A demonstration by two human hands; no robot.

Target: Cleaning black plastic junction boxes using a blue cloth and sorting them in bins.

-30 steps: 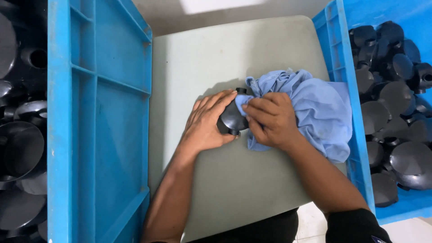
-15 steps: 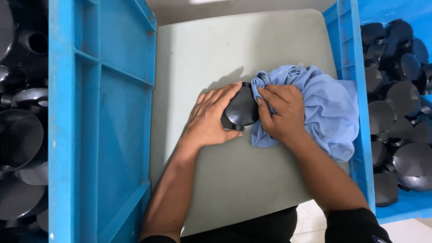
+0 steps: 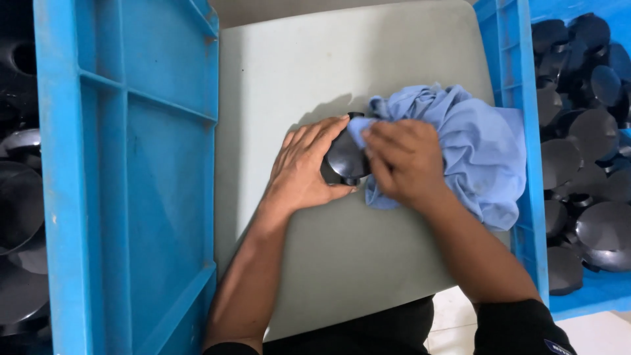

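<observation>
Crates first, since they eat most of the view: a big blue crate (image 3: 125, 177) stands on your left with dark round parts just visible past its rim, and a second blue bin (image 3: 519, 131) on your right is heaped with black round caps (image 3: 578, 164). Between them sits the grey counter (image 3: 342, 72), bare at the far end.

Next down in size is the light blue cloth (image 3: 473, 151), bunched up on the right half of the counter, touching the right bin's wall.

Then your hands. Your left hand (image 3: 305, 167) is cupped around the black cap (image 3: 345, 158), fingers curled over its far edge and thumb under the near edge, so it's gripped from the left side. Your right hand (image 3: 404, 161) is closed on a fold of the cloth and pressed against the cap's right side.

So the cap sits dead centre, sandwiched between both hands, just above the counter. It's round, so no real long axis to speak of; its domed face looks tilted up toward you. Left hand has the actual hold, right only meets it through the cloth.
</observation>
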